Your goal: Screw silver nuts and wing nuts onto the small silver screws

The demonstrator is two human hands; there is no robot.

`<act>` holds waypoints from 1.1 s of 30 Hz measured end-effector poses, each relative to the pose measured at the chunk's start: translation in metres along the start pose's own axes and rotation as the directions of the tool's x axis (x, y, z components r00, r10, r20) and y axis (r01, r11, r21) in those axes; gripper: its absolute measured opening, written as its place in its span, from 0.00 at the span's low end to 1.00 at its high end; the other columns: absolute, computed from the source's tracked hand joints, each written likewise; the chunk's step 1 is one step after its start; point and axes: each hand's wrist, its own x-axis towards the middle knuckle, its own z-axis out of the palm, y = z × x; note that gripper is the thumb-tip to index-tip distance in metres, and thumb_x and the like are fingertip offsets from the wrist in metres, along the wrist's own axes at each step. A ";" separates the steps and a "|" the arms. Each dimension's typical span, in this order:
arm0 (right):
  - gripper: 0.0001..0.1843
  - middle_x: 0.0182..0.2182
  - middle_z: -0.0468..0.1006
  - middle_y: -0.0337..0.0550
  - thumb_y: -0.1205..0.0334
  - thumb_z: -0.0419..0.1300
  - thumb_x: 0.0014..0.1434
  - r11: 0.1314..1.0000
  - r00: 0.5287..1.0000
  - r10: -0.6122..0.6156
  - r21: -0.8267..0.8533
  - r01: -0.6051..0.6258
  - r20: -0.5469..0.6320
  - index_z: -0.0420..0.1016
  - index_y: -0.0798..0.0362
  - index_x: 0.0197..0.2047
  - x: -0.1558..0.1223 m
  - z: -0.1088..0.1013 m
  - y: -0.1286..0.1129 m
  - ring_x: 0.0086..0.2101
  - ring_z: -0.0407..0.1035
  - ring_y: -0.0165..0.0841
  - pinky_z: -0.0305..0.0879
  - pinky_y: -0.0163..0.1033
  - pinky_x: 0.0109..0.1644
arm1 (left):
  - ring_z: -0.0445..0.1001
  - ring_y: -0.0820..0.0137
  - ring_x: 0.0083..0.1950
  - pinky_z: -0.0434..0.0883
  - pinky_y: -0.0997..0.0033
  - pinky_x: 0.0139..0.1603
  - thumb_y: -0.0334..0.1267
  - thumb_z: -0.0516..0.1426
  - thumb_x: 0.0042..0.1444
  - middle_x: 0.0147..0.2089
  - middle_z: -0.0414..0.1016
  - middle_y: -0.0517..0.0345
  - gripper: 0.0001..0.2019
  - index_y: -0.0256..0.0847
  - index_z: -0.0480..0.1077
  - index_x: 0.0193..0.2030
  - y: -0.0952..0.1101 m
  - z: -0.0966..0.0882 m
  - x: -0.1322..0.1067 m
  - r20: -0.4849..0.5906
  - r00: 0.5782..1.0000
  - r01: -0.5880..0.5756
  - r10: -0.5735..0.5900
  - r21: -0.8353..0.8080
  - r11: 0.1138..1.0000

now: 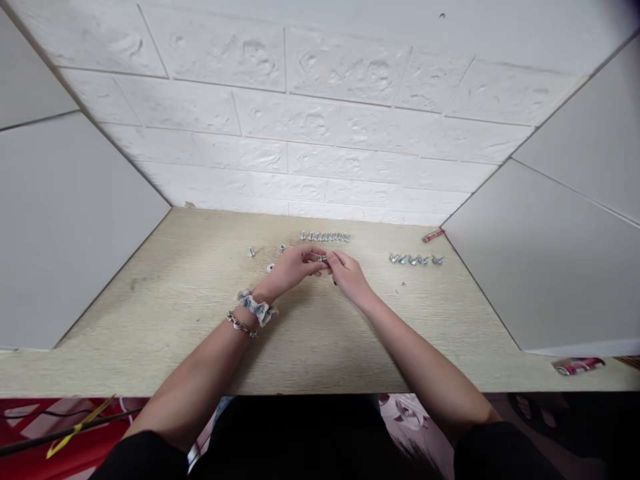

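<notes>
Between my two hands, above the middle of the table, is a small metal bolt. The fingers of my left hand are closed on its left end. My right hand pinches its other end between thumb and fingers. Just left of my left hand lie a nut and a flat washer, the washer partly covered by the hand. A single bolt rests farther left. Behind my hands stands a row of several bolts. To the right, several bolts lie in a line, seemingly with parts fitted on them.
White panels flank the pale wooden table on the left and right. A white brick-pattern wall closes the back. One red battery-like cylinder lies at the back right, another at the front right corner.
</notes>
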 end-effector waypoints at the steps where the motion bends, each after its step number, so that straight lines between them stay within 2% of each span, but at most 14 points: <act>1: 0.19 0.21 0.66 0.35 0.45 0.47 0.57 1.000 1.000 -0.003 0.001 0.003 -0.006 0.64 0.52 0.26 0.000 0.000 0.000 0.23 0.59 0.27 0.54 0.33 0.27 | 0.74 0.72 0.32 0.72 0.69 0.37 0.37 0.60 0.48 0.32 0.76 0.55 0.11 0.35 0.70 0.38 0.001 0.000 0.000 -0.009 1.000 0.005 -0.005 -0.010 1.000; 6: 0.09 0.26 0.69 0.34 0.56 0.51 0.54 0.998 1.000 -0.026 0.049 0.027 -0.012 0.66 0.51 0.34 -0.002 0.001 -0.004 0.23 0.59 0.26 0.56 0.33 0.27 | 0.73 0.72 0.32 0.71 0.70 0.36 0.37 0.60 0.47 0.31 0.76 0.56 0.12 0.36 0.70 0.39 0.002 -0.001 -0.001 -0.060 0.998 0.007 -0.007 0.010 1.000; 11: 0.09 0.28 0.68 0.33 0.63 0.51 0.48 0.993 1.000 -0.012 0.117 0.014 -0.018 0.66 0.50 0.35 0.002 0.001 0.001 0.21 0.58 0.24 0.56 0.32 0.25 | 0.74 0.70 0.38 0.70 0.71 0.35 0.36 0.59 0.48 0.37 0.76 0.54 0.11 0.37 0.70 0.40 0.001 -0.001 -0.001 -0.058 0.998 0.000 0.004 0.057 0.998; 14: 0.12 0.33 0.69 0.34 0.65 0.50 0.47 0.982 0.998 0.015 0.188 -0.003 -0.064 0.65 0.49 0.37 0.005 0.000 0.005 0.21 0.60 0.22 0.56 0.31 0.24 | 0.73 0.69 0.39 0.70 0.71 0.35 0.36 0.59 0.48 0.38 0.76 0.53 0.12 0.37 0.70 0.41 -0.001 -0.001 0.000 -0.062 0.998 -0.008 0.013 0.086 0.996; 16: 0.09 0.32 0.70 0.34 0.63 0.51 0.49 0.974 0.993 0.052 0.226 -0.028 -0.102 0.64 0.50 0.36 0.006 -0.001 0.006 0.21 0.60 0.22 0.56 0.30 0.23 | 0.73 0.68 0.39 0.70 0.69 0.36 0.37 0.60 0.48 0.37 0.76 0.53 0.13 0.37 0.70 0.41 -0.002 0.000 0.000 -0.082 0.997 -0.007 0.016 0.112 0.994; 17: 0.06 0.29 0.69 0.34 0.59 0.51 0.51 0.972 0.992 0.073 0.229 -0.049 -0.098 0.64 0.51 0.33 0.006 -0.002 0.005 0.20 0.60 0.23 0.55 0.31 0.22 | 0.73 0.68 0.39 0.70 0.69 0.37 0.38 0.60 0.48 0.36 0.76 0.53 0.13 0.37 0.70 0.41 -0.002 0.000 0.000 -0.092 0.996 -0.008 0.020 0.128 0.992; 21: 0.29 0.11 0.59 0.35 0.38 0.42 0.57 0.972 0.984 0.170 0.153 -0.176 0.050 0.60 0.52 0.18 0.004 -0.003 0.001 0.14 0.55 0.25 0.52 0.33 0.20 | 0.73 0.67 0.41 0.70 0.66 0.42 0.38 0.59 0.48 0.38 0.76 0.53 0.11 0.37 0.71 0.39 -0.004 0.001 0.000 -0.079 0.995 -0.052 0.065 0.156 0.986; 23: 0.33 0.09 0.56 0.35 0.33 0.41 0.55 0.971 0.977 0.198 0.123 -0.207 0.082 0.58 0.52 0.16 0.002 -0.003 0.000 0.13 0.53 0.25 0.52 0.34 0.19 | 0.73 0.67 0.42 0.70 0.66 0.45 0.38 0.59 0.49 0.39 0.76 0.52 0.11 0.37 0.71 0.39 -0.006 0.001 0.000 -0.037 0.996 -0.077 0.083 0.150 0.986; 27: 0.31 0.11 0.57 0.34 0.34 0.45 0.54 0.976 0.985 0.151 0.145 -0.162 0.082 0.57 0.52 0.16 0.002 0.000 0.001 0.14 0.54 0.24 0.52 0.33 0.20 | 0.73 0.67 0.45 0.69 0.65 0.48 0.37 0.58 0.49 0.42 0.76 0.54 0.11 0.39 0.72 0.41 -0.008 0.001 0.001 0.016 0.995 -0.098 0.097 0.148 0.984; 33: 0.17 0.22 0.66 0.34 0.46 0.51 0.54 0.982 0.997 0.075 0.169 -0.080 0.034 0.64 0.52 0.28 0.004 0.003 0.005 0.21 0.59 0.25 0.55 0.31 0.24 | 0.74 0.67 0.41 0.69 0.66 0.46 0.37 0.58 0.49 0.38 0.77 0.55 0.09 0.38 0.72 0.38 -0.006 0.000 0.001 -0.025 0.995 -0.092 0.096 0.125 0.988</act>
